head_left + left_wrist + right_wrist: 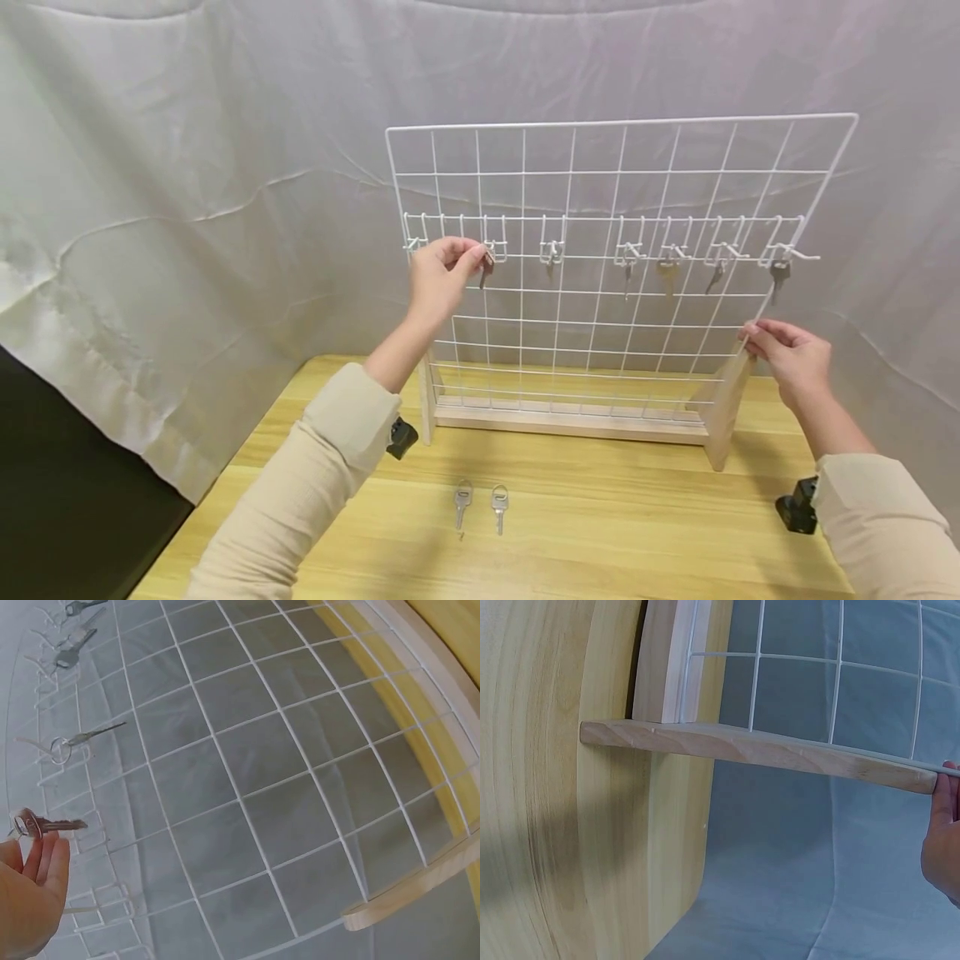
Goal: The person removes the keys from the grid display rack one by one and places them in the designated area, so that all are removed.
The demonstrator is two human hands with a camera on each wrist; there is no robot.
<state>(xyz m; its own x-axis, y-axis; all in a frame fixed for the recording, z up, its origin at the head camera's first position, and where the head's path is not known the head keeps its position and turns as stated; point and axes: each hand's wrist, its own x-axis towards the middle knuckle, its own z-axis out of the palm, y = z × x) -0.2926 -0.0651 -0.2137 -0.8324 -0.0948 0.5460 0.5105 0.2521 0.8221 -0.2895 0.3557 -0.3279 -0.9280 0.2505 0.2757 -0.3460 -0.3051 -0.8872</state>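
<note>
My left hand (441, 277) pinches a key (58, 825) with a small ring, right at a white wire hook (501, 252) near the left end of the grid rack. The key's blade points down in the head view. My right hand (801, 360) grips the rack's right edge, at the top of the wooden side support (780, 759). The white grid rack (572, 321) stands upright and leans back slightly. More keys hang from hooks to the right, among them a brass-coloured key (667, 275) and a dark key (779, 278) at the far end.
Two silver keys, a left one (462, 497) and a right one (499, 502), lie on the yellow wooden table (600, 517) in front of the rack. A grey cloth (247, 167) hangs behind and at the sides. The rack has a wooden base bar (570, 422).
</note>
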